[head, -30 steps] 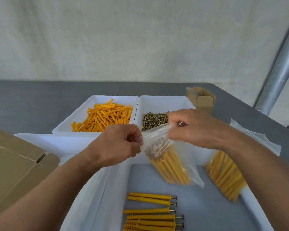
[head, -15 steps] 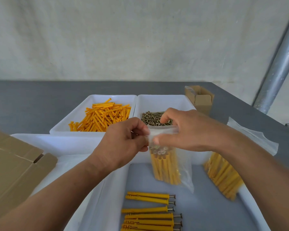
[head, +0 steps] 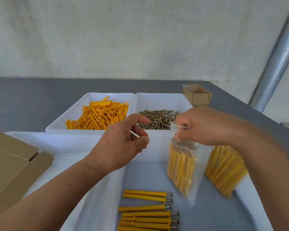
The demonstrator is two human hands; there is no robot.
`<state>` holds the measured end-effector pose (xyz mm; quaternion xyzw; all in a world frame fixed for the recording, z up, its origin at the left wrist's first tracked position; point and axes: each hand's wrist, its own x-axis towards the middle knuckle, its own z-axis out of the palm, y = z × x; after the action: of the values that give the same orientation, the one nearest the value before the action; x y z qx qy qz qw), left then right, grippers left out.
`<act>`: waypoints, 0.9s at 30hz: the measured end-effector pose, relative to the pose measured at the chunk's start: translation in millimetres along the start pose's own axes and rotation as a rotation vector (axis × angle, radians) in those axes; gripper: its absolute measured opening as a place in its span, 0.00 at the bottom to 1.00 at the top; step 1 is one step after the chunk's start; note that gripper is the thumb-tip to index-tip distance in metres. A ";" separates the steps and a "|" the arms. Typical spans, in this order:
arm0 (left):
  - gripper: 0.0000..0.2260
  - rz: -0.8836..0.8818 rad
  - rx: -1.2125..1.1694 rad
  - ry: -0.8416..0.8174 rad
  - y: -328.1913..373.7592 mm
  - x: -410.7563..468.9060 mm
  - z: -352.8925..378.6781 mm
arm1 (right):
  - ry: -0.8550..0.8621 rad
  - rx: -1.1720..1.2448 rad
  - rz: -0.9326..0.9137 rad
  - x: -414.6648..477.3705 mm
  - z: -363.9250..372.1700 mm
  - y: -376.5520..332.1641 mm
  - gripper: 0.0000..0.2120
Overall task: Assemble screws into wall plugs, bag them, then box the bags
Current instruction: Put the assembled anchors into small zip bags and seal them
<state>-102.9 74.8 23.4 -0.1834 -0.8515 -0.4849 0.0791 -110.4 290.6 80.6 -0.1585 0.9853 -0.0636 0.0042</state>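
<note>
My right hand (head: 205, 126) pinches the top of a clear plastic bag (head: 184, 169) filled with yellow wall plugs with screws; the bag hangs above the near white tray (head: 103, 197). My left hand (head: 122, 144) is to the left of the bag, fingers loosely curled, holding nothing. A second filled bag (head: 223, 170) leans at the tray's right side. Several assembled plugs with screws (head: 147, 212) lie on the tray floor. Behind stand a tray of loose orange plugs (head: 98, 115) and a tray of screws (head: 157, 119).
Flat brown cardboard (head: 12, 165) lies at the left, partly over another white tray (head: 45, 140). A small open cardboard box (head: 197, 95) sits at the back right on the grey table (head: 32, 100). A metal pole (head: 275, 64) slants at the right.
My left hand has let go of the bag's top and moved left. My right hand has carried the bag to the right, toward the second bag.
</note>
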 end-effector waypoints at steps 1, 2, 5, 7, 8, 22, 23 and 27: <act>0.15 -0.003 0.006 -0.003 -0.3 0.1 -0.9 | -0.020 -0.012 0.016 -2.0 -2.9 2.5 0.19; 0.15 -0.008 0.013 -0.007 -0.6 0.2 -1.3 | -0.040 -0.027 0.034 -3.8 -5.6 4.9 0.19; 0.14 -0.027 0.045 -0.026 -2.0 0.4 -1.0 | -0.095 -0.078 0.101 -8.6 -11.5 13.4 0.17; 0.13 -0.035 0.075 -0.060 -2.6 0.0 -1.0 | -0.120 -0.112 0.156 -11.7 -14.4 20.8 0.16; 0.12 -0.035 0.094 -0.084 -2.9 -0.4 -1.1 | -0.127 -0.123 0.188 -13.4 -16.0 24.5 0.16; 0.23 -0.017 0.695 -0.980 8.7 -23.2 13.0 | -0.153 -0.188 0.471 -31.5 -28.9 43.0 0.18; 0.24 -0.024 0.718 -1.014 10.2 -24.4 14.4 | -0.153 -0.183 0.458 -31.8 -29.1 42.9 0.18; 0.28 -0.034 0.795 -1.076 14.2 -26.6 18.4 | -0.097 -0.110 0.412 -32.9 -32.4 39.6 0.19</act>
<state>-72.1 90.9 16.8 -0.3431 -0.8889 0.0235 -0.3027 -92.4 342.3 107.2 0.0433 0.9975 0.0004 0.0559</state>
